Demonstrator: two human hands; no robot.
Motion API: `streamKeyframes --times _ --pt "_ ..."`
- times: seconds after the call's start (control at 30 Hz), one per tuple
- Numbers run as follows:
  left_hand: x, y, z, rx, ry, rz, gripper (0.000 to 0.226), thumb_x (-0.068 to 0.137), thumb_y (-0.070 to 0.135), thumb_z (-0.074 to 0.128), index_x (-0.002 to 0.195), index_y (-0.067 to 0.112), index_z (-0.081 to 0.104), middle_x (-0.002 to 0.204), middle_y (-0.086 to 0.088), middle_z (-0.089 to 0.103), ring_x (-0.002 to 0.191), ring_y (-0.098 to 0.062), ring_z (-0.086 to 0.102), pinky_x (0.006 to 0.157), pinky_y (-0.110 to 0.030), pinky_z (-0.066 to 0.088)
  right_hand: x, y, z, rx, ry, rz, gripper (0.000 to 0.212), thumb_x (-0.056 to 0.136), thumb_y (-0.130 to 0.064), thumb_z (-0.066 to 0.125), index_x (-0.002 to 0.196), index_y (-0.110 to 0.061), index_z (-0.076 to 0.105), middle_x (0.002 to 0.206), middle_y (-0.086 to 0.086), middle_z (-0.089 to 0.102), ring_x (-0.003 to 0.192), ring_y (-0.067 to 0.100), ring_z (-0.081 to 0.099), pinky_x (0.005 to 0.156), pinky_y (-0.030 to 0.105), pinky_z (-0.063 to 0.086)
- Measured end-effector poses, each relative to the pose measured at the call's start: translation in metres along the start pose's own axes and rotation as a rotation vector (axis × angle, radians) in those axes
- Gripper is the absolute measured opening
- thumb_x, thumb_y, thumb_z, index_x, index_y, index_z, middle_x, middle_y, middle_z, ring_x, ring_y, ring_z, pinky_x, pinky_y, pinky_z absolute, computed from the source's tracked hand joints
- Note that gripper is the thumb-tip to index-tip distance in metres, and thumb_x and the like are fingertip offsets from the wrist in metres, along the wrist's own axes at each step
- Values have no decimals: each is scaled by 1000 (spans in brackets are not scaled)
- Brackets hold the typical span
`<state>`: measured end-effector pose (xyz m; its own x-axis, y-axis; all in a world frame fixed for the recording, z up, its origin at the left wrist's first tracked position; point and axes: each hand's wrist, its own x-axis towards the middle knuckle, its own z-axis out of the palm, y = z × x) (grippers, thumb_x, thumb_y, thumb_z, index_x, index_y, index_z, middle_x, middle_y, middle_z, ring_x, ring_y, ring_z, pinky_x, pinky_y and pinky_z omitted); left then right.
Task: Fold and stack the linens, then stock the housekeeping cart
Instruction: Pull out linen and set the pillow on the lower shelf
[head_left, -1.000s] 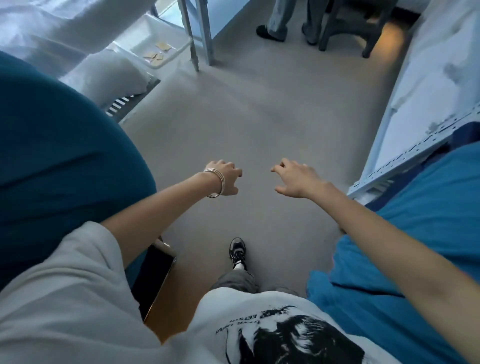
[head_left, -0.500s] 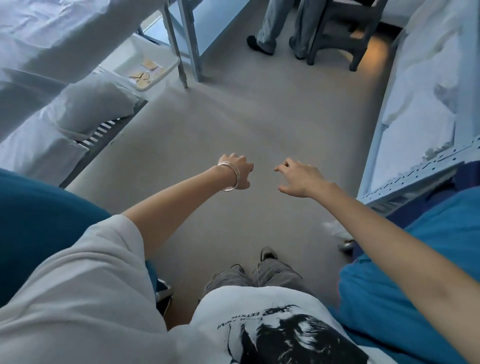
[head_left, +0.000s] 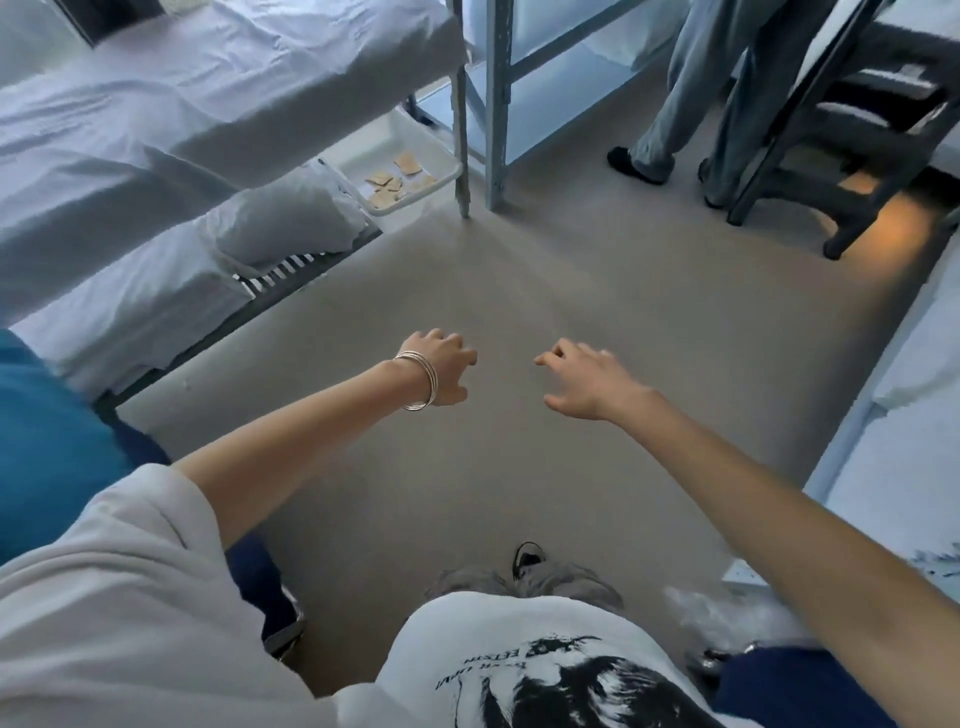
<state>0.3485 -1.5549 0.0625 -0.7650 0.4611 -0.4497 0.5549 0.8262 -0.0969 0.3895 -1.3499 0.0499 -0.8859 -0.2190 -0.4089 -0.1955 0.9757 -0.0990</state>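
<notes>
Both my arms stretch forward over bare grey carpet. My left hand (head_left: 441, 366), with thin bangles at the wrist, hangs with loosely curled fingers and holds nothing. My right hand (head_left: 587, 379) is a little to its right, fingers relaxed and spread, also holding nothing. White sheets (head_left: 171, 119) lie over the upper bunk at the left, and a white pillow (head_left: 285, 215) rests on the lower slatted frame. A teal linen (head_left: 47, 447) bulges at the left edge. No cart is in view.
A white tray (head_left: 400, 166) with tan scraps sits under the bunk by its metal post (head_left: 461, 130). A pale blue shelf frame (head_left: 524, 98) stands behind. Another person's legs (head_left: 675, 104) and a dark step stool (head_left: 831, 135) are at the far right. A white mattress (head_left: 904, 395) lines the right.
I have walked forward: the left bunk, tray and standing person have come nearer, and the teal linens have slid back toward the frame edges. Both hands stay out in front, holding nothing.
</notes>
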Motion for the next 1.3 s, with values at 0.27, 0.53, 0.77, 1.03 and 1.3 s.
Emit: streamKeyframes --times 0.27,0.53,0.77,1.03,1.3 --pt "17 -54 -10 -112 -2 -227 54 87 39 55 137 26 40 136 -3 43 126 -27 39 98 -37 37 88 -3 -49 -105 16 -207 58 89 -40 53 141 -24 36 134 7 38 123 27 42 100 39 37" --pt "55 -136 -17 -150 15 -343 56 86 40 56 138 27 39 137 -1 42 126 -25 40 99 -35 36 190 -21 -104 -168 71 -291 58 88 -37 54 142 -22 36 133 9 39 122 29 42 98 42 39" --pt "106 -221 -44 -187 97 -384 57 86 38 55 139 28 38 138 -1 42 127 -25 39 101 -35 34 279 -47 -156 -203 99 -306 62 87 -35 56 143 -22 34 133 9 39 122 29 43 96 41 39" --pt "152 -291 -65 -145 152 -390 59 87 39 54 141 26 35 140 -1 39 127 -25 37 103 -36 32 359 -61 -193 -217 143 -341 65 86 -31 58 144 -21 32 134 9 40 123 28 42 97 42 39" --pt "211 -328 -77 -154 131 -424 59 87 40 53 141 27 35 140 -1 40 128 -25 37 102 -36 32 434 -44 -222 -252 155 -393 64 85 -29 60 143 -20 34 135 10 41 123 29 44 98 42 40"
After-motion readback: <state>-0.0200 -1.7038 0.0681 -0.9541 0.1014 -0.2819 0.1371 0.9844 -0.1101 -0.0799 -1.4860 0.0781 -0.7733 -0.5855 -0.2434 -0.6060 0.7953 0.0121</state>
